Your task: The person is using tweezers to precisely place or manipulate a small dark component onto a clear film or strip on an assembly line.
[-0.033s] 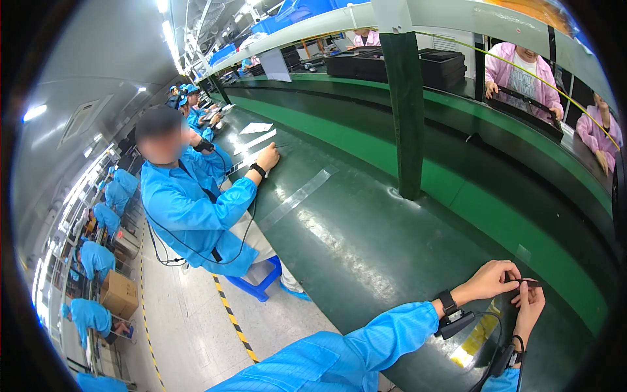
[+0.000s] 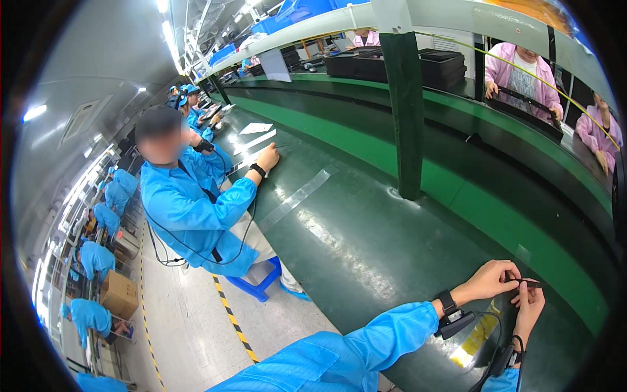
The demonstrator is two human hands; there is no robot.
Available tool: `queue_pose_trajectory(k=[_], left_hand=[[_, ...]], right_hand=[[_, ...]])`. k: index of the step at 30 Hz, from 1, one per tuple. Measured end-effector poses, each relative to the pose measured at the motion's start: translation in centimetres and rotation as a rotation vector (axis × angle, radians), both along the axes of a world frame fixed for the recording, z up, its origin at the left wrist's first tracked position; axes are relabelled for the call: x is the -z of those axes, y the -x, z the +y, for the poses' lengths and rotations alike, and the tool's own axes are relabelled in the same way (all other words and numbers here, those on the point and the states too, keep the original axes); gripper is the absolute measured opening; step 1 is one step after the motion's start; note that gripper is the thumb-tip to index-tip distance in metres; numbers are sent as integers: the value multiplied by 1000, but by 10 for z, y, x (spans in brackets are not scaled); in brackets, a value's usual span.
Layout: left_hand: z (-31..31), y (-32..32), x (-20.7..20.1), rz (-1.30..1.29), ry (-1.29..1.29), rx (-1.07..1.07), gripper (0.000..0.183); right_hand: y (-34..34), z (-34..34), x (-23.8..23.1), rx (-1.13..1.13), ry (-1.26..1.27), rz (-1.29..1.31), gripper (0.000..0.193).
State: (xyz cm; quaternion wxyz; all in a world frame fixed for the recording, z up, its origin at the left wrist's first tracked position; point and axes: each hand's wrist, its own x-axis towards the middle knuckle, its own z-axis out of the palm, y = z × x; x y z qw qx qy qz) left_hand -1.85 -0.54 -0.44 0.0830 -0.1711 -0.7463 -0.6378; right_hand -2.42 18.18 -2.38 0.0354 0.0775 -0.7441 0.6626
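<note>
Low on the right, my two hands meet over the dark green table. Between them is a small, thin black piece, too small to make out its kind. My left hand pinches one end with its fingertips, palm side hidden. From below, my right hand closes thumb and fingers on the same piece, whose other end sticks out to the right. Black bands with small dark devices and a cable sit on both my wrists. Yellow tape lies on the tabletop beneath my forearms.
A person in blue sits along the table to the left, on a blue stool. A green post rises from the table's far side. Beyond the conveyor, a person in pink handles a black tray. Clear tape crosses the tabletop.
</note>
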Motion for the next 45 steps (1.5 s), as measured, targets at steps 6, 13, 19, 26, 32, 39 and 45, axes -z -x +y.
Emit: queue_pose_trajectory(k=[6,13,19,26,32,39,45], left_hand=[[2,3,4,18,-58,-5,20],[-1,1,5,-106,-88,-34,22],[-1,4,4,-147,-57,-15,25],[4,2,1,-160,-193,-64,27],[1,-5,-1,-178,-190,-101,25],[5,-1,5,-75,-133,-130,22],[-4,6,6,-245,-192,2,30]], right_hand=[[1,1,3,32,-4,16,21],[0,-3,-1,169,68,23,21],[-1,-2,-7,160,57,56,24],[-1,0,-9,102,20,53,24],[-10,-10,-16,68,77,42,22],[-17,-12,-34,9,67,-37,23],[-7,-12,-22,-15,148,-58,21]])
